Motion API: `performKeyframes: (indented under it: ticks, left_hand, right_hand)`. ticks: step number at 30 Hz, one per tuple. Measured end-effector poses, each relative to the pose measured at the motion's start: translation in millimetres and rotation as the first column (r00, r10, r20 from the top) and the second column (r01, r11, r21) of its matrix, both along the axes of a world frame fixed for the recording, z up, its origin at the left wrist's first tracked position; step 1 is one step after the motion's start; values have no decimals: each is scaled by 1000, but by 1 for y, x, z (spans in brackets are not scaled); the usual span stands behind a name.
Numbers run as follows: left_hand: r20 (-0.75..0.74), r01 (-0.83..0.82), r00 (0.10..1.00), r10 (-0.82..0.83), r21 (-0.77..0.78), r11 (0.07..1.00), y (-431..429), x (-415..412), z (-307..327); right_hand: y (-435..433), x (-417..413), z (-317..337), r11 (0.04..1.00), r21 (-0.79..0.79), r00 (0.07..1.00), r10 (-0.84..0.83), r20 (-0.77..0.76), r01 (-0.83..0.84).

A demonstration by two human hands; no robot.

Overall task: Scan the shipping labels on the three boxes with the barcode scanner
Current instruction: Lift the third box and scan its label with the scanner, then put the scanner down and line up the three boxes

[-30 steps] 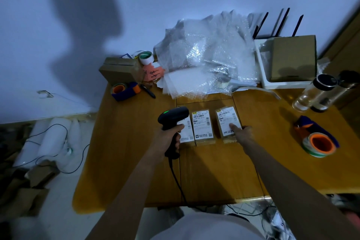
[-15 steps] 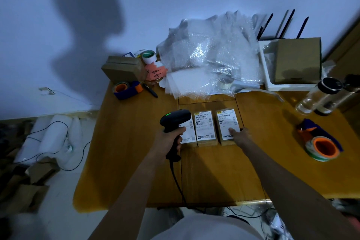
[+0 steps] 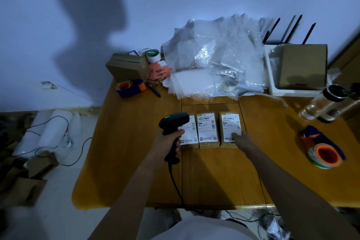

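Note:
Three small brown boxes with white shipping labels lie side by side on the wooden table: a left box, a middle box and a right box. My left hand grips the black corded barcode scanner, whose green light is lit. The scanner's head hangs over the left box and hides part of its label. My right hand rests with its fingertips on the near end of the right box.
A heap of bubble wrap lies behind the boxes. A brown carton, tape rolls and a blue tape dispenser sit at the back left. Back right stands a white tray holding a carton, then clear bottles. An orange-cored tape roll lies right.
The scanner in my left hand has stayed over the left box with only slight drift. My right hand has slid a little towards the near end of the right box.

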State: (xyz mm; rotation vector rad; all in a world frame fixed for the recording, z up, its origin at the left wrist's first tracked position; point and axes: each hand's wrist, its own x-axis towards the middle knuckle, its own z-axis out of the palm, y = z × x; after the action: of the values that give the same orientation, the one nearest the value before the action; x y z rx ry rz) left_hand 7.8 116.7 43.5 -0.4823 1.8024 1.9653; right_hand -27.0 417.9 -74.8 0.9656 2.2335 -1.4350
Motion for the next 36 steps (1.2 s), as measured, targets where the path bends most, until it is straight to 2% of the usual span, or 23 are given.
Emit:
performKeyframes:
  ticks: [6,9,13,18,22,26,28,33,36]
  left_hand:
    - [15,-71,997,71,-19,997,-10,0,10]
    - [27,-98,995,98,-13,995,-18,-2,14]
    - [36,-112,993,112,-13,994,-26,-3,15]
    - [43,-177,983,177,-9,984,-30,-7,14]
    - [49,-242,969,240,36,970,-29,-11,15]
    - [63,-290,956,287,40,956,-29,-16,13]
    - [66,-296,954,292,51,954,-31,-17,11]
    - [103,-312,948,301,115,943,-37,-20,6]
    - [118,-298,952,283,143,944,-40,-23,2]
  right_hand:
    - [2,-3,9,994,44,995,98,-1,-98]
    - [1,-7,17,990,112,997,80,23,-82]
    - [0,-15,26,939,334,996,87,15,-87]
    - [-20,-22,46,888,454,974,159,-160,-70]
    - [-50,-26,74,927,352,934,232,-271,-128]
    - [-84,-26,93,926,275,903,332,-272,-258]
    - [-102,-25,101,918,182,875,391,-284,-351]
    - [-142,-12,120,806,-97,797,546,-260,-584]
    - [-162,-6,129,741,-226,774,591,-228,-633]
